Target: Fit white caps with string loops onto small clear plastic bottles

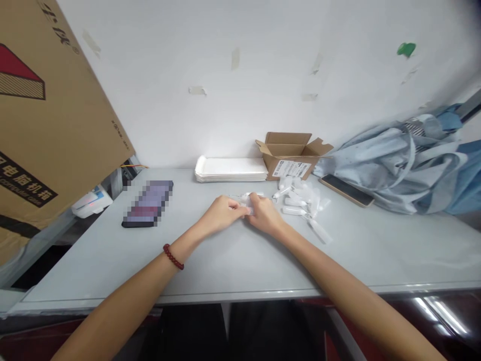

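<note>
My left hand (221, 213) and my right hand (264, 214) meet over the middle of the grey table (233, 260). Both have their fingers curled and pinched together on a small clear plastic packet with a white part (246, 201) held between them. A beaded bracelet (173, 256) sits on my left wrist. Just right of my right hand lies a heap of several small white parts in clear packets (302, 200).
An open cardboard box (291, 155) and a stack of white trays (231, 169) stand against the wall. A phone (148, 204) lies at the left, another phone (346, 190) at the right beside a pale blue bag (406, 160). A large carton (48, 125) leans at the left.
</note>
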